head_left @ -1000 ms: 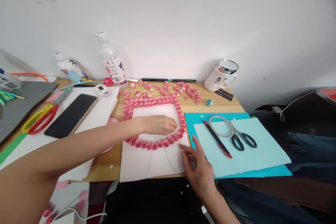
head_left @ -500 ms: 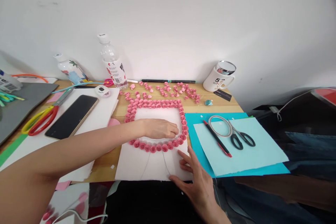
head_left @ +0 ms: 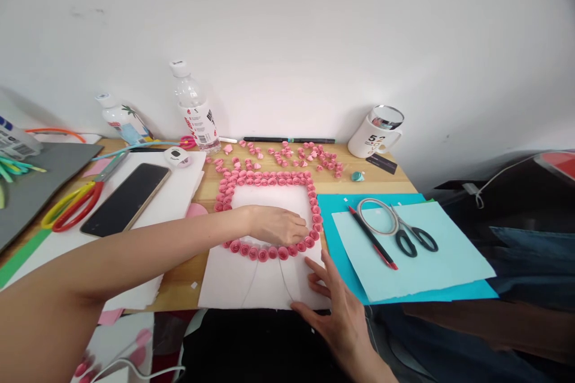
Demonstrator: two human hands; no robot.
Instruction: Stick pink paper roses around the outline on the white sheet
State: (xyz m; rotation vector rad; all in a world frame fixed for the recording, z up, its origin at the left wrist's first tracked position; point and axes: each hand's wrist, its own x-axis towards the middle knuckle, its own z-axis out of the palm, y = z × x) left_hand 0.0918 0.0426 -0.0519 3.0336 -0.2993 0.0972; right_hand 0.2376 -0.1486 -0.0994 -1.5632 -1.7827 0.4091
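White paper lies in front of me, with a rectangle of rolled pink paper roses on it. Two curved pencil lines run down from its lower edge. My left hand reaches across from the left, inside the rectangle by its lower right corner. Its fingers are closed and bent down; what they hold, if anything, is hidden. My right hand rests at the paper's lower right edge, fingers spread and holding nothing. Several loose paper roses lie behind the rectangle.
To the right, black-handled scissors, a tape roll and a pen lie on blue sheets. A mug and a bottle stand by the wall. Leftward are a phone and yellow-red scissors.
My left hand has shifted slightly right and toward me, closer to the roses at the lower right corner. My right hand stays in place on the paper.
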